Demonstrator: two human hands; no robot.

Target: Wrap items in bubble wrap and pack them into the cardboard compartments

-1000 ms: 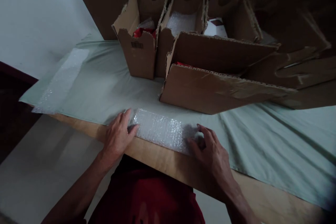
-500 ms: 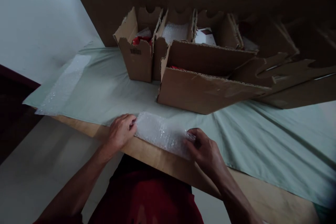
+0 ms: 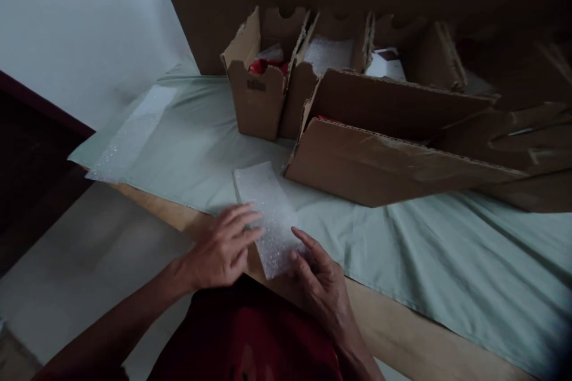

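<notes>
The bubble wrap sheet [image 3: 272,211] lies just below the middle of the frame, slanting longways from upper left to lower right, the left hand [image 3: 230,244] spread at its left edge, the right hand [image 3: 322,280], finger and thumb apart, just as near on its right.

Slight blur softens the fingers [image 3: 241,223] of the left hand [image 3: 212,259], which hide part of the bubble wrap [image 3: 272,208]; contact cannot be told. The dark marking [image 3: 256,86] on the leftmost box [image 3: 257,110] is too small to read. The front box [image 3: 393,164] mostly hides something red [image 3: 328,119]. The right edge cuts off the cloth [image 3: 513,262].
</notes>
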